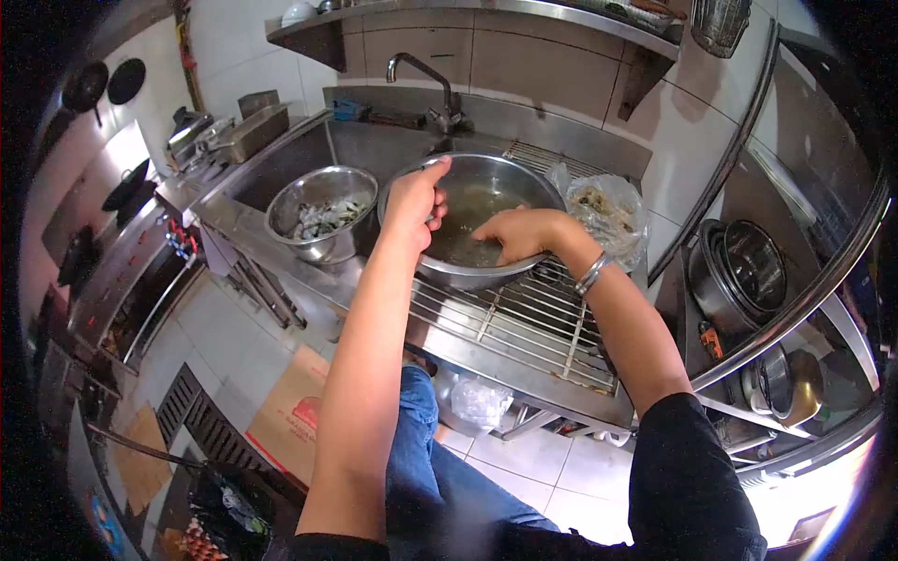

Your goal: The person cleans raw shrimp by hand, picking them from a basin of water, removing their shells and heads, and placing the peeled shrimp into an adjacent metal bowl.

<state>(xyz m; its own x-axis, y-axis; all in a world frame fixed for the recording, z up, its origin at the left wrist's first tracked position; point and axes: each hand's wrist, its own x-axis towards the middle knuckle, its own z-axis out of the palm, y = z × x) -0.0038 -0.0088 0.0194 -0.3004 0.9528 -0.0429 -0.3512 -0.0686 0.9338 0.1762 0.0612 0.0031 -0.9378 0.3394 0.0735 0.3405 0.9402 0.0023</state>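
A large steel bowl with water in it rests on a wire rack over the sink. My left hand grips the bowl's near-left rim. My right hand reaches down inside the bowl, fingers in the water; I cannot tell whether it holds anything. A metal bracelet sits on that wrist. To the left stands a smaller steel bowl holding pale pieces of food.
A tap rises behind the sink. A clear plastic bag of scraps lies to the right of the big bowl. Stacked pots sit on shelves at right. A stove with pans is at far left. Cardboard lies on the tiled floor.
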